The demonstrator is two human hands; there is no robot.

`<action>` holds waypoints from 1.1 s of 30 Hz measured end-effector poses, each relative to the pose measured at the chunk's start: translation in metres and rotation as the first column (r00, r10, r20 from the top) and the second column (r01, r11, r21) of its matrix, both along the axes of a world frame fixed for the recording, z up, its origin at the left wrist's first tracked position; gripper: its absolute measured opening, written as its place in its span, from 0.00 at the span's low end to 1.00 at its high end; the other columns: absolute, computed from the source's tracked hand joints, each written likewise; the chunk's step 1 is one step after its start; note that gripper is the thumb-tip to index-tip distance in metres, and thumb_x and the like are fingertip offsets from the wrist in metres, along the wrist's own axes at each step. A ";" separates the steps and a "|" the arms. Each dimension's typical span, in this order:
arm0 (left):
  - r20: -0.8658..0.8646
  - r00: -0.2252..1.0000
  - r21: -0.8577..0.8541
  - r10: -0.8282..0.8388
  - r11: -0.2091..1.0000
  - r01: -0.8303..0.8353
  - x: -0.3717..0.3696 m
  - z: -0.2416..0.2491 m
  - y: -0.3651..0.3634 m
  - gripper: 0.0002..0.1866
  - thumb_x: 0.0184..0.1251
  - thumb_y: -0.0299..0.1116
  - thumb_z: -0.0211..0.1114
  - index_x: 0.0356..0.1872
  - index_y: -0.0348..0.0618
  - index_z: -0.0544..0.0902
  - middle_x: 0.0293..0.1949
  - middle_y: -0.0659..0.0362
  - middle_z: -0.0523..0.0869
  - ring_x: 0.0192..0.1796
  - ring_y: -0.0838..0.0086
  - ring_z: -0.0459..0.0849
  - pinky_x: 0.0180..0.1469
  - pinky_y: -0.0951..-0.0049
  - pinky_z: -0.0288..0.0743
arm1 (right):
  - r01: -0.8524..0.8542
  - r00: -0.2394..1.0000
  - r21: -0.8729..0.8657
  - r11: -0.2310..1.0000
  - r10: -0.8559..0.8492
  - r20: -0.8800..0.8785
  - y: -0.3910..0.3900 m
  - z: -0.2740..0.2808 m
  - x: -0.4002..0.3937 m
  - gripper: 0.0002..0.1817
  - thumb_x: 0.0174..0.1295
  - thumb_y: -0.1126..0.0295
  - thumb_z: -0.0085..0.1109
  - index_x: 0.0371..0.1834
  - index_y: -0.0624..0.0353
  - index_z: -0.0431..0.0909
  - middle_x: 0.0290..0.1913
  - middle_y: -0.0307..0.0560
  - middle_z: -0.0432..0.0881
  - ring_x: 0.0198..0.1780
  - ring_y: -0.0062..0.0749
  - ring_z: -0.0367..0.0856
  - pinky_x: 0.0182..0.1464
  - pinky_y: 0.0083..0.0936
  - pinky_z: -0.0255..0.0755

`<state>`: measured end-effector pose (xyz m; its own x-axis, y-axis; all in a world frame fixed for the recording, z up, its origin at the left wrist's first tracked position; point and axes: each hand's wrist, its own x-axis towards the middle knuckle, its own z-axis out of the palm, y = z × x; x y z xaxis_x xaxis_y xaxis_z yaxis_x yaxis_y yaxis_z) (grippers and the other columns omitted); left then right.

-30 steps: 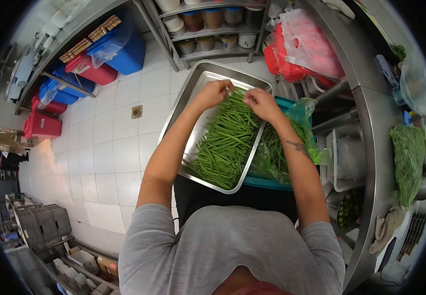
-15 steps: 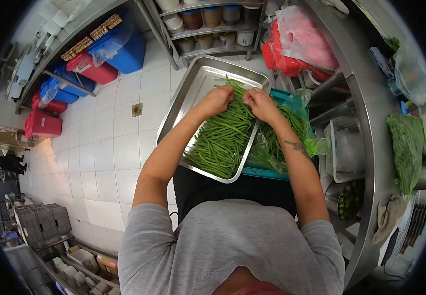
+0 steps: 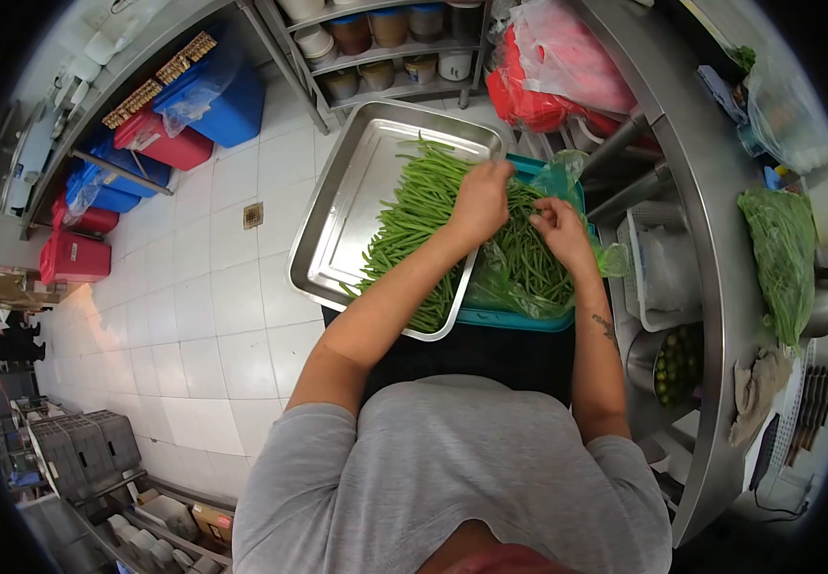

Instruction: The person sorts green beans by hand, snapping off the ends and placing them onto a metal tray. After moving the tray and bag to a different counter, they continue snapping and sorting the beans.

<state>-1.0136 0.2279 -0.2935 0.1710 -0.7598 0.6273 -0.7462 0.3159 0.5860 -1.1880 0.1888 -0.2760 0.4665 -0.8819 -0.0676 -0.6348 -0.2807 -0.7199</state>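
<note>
Our left hand [image 3: 480,199] grips green beans [image 3: 414,215] at the steel tray's [image 3: 342,206] edge, while our right hand [image 3: 559,226] pinches beans in the plastic-lined teal crate [image 3: 519,319].

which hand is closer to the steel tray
Left. The left hand sits at the steel tray's right rim, over the green beans; the right hand is farther right, over the teal bin.

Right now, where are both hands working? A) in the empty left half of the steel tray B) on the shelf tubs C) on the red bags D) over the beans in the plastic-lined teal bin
D: the left hand and right hand are both at the green beans in the plastic-lined teal bin, to the right of the steel tray.
</note>
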 end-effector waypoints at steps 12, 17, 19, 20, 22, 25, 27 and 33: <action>0.374 0.657 0.810 -0.654 0.576 0.113 -0.050 -0.029 0.069 0.10 0.56 0.28 0.57 0.39 0.40 0.82 0.41 0.51 0.82 0.46 0.61 0.81 0.52 0.63 0.70 | -0.117 0.852 -0.161 0.980 0.016 -0.523 -0.014 -0.035 -0.022 0.22 0.59 0.67 0.58 0.55 0.66 0.70 0.51 0.61 0.76 0.55 0.56 0.73 0.56 0.47 0.66; 0.129 0.898 0.661 -0.420 0.712 0.238 -0.029 -0.005 0.054 0.15 0.56 0.23 0.58 0.46 0.33 0.76 0.47 0.45 0.78 0.49 0.50 0.78 0.54 0.63 0.72 | 0.019 0.941 -0.036 0.999 -0.030 -0.337 -0.002 -0.025 -0.016 0.15 0.65 0.72 0.48 0.51 0.70 0.71 0.50 0.65 0.77 0.52 0.58 0.75 0.51 0.45 0.71; 0.048 0.952 0.628 -0.304 0.750 0.208 -0.019 0.002 0.047 0.19 0.57 0.23 0.59 0.51 0.34 0.73 0.50 0.44 0.75 0.51 0.49 0.76 0.54 0.63 0.72 | 0.031 0.972 -0.040 0.999 -0.040 -0.231 0.008 -0.029 -0.020 0.14 0.66 0.74 0.45 0.50 0.72 0.72 0.50 0.65 0.77 0.50 0.58 0.76 0.49 0.43 0.71; 0.006 0.970 0.609 -0.244 0.770 0.190 -0.016 0.005 0.042 0.21 0.58 0.23 0.60 0.54 0.35 0.72 0.51 0.44 0.74 0.51 0.48 0.76 0.54 0.64 0.72 | 0.015 0.985 -0.062 0.998 -0.025 -0.170 0.011 -0.037 -0.023 0.13 0.67 0.75 0.45 0.50 0.72 0.71 0.49 0.65 0.77 0.50 0.57 0.76 0.49 0.42 0.71; -0.088 0.972 0.415 -0.219 0.879 0.235 -0.014 0.003 0.036 0.24 0.59 0.25 0.61 0.58 0.38 0.69 0.51 0.44 0.73 0.52 0.48 0.75 0.55 0.62 0.71 | 0.007 0.998 -0.088 0.996 -0.012 -0.059 0.022 -0.030 -0.022 0.13 0.67 0.75 0.44 0.50 0.72 0.71 0.48 0.63 0.77 0.49 0.56 0.77 0.48 0.42 0.71; -0.084 0.949 0.257 -0.305 0.913 0.316 -0.005 -0.004 0.021 0.26 0.60 0.29 0.62 0.61 0.40 0.69 0.53 0.46 0.72 0.53 0.49 0.73 0.57 0.60 0.69 | 0.023 0.998 -0.111 0.994 -0.016 0.067 0.036 -0.017 -0.019 0.12 0.67 0.75 0.45 0.50 0.70 0.72 0.47 0.60 0.78 0.47 0.54 0.78 0.47 0.41 0.71; 0.012 0.937 0.248 -0.350 0.908 0.336 -0.002 -0.003 0.019 0.24 0.60 0.31 0.63 0.59 0.41 0.71 0.52 0.48 0.73 0.54 0.51 0.72 0.56 0.59 0.67 | 0.020 0.993 -0.155 0.988 -0.002 0.114 0.038 -0.013 -0.020 0.12 0.67 0.74 0.45 0.50 0.69 0.73 0.46 0.58 0.78 0.45 0.54 0.78 0.45 0.40 0.71; 0.476 0.839 0.159 -0.265 0.964 0.214 -0.007 0.028 0.029 0.08 0.59 0.29 0.60 0.39 0.42 0.77 0.38 0.56 0.77 0.46 0.57 0.74 0.43 0.58 0.64 | -0.012 0.951 -0.106 0.994 0.044 0.305 0.031 0.016 -0.005 0.12 0.65 0.77 0.49 0.50 0.65 0.75 0.40 0.52 0.80 0.38 0.39 0.82 0.40 0.29 0.73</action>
